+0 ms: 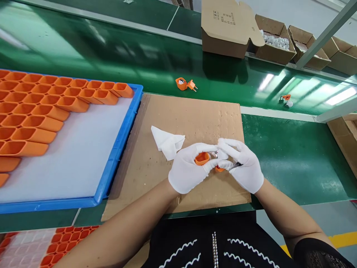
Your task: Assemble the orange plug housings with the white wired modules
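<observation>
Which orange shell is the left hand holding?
The orange shell over the cardboard sheet, in the left hand; those in the blue tray stand unheld.

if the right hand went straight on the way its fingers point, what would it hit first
Most likely the left hand, at the fingertips beside the orange piece it holds. The right hand looks almost against them, though depth is unclear.

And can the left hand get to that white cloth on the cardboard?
Probably yes: the white cloth lies close beside the left hand, nothing between them, though that hand holds an orange cup and may need freeing first.
</observation>
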`<state>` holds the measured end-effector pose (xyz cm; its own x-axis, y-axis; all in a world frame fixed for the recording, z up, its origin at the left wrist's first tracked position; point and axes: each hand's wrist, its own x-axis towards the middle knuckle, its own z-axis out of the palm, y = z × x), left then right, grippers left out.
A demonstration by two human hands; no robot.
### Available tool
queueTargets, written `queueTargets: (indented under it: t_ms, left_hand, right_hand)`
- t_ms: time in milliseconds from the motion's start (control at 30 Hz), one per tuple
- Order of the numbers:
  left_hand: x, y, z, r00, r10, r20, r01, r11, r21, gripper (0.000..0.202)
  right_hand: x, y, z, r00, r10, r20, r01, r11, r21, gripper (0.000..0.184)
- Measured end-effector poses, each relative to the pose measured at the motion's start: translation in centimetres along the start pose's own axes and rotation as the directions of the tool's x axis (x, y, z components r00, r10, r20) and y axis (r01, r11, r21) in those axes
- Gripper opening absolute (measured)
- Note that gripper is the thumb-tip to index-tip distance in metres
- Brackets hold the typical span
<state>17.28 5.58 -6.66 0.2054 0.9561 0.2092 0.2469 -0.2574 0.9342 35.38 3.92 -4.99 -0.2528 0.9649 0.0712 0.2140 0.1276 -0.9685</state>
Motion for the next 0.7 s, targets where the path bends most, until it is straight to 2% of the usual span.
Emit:
queueTargets:
  t_ms: [67, 233, 367, 467, 600, 700]
  left_hand:
    - [0.1, 0.4, -0.1, 0.998, -0.050, 0.031, 0.052, 0.997, -0.053, 0.018]
    - [0.2, 0.9, -0.3, 0.995, -0.094, 0.029, 0.096, 0.991, -0.093, 0.019]
    - [0.2, 0.6, -0.6, 0.995, -0.096, 0.029, 0.100, 0.983, -0.152, 0.020]
    - [0.3, 0.4, -0.8, 0.997, -0.071, 0.028, 0.075, 0.985, -0.158, 0.023]
    - [0.3, 0.3, -0.7, 0.998, -0.020, 0.056, 0.028, 0.990, -0.141, 0.024]
    - [0.3, 0.1, -0.5, 0.997, -0.032, 0.069, 0.042, 0.988, -0.146, 0.043]
  right_hand:
    - [0.1, -0.1, -0.1, 0.998, -0.057, 0.021, 0.057, 0.998, 0.037, 0.019]
    - [-0.5, 0.1, 0.0, 0.995, -0.089, -0.047, 0.093, 0.993, 0.074, 0.017]
    - [-1.1, 0.5, 0.1, 0.994, -0.085, -0.068, 0.091, 0.991, 0.102, 0.042]
    - [-1.2, 0.8, 0.2, 0.989, -0.112, -0.098, 0.122, 0.986, 0.112, 0.040]
    - [-1.2, 1.1, 0.0, 0.986, 0.019, -0.164, 0.004, 0.990, 0.138, 0.048]
    - [-1.1, 1.0, -0.4, 0.963, 0.093, -0.254, -0.039, 0.977, 0.208, 0.047]
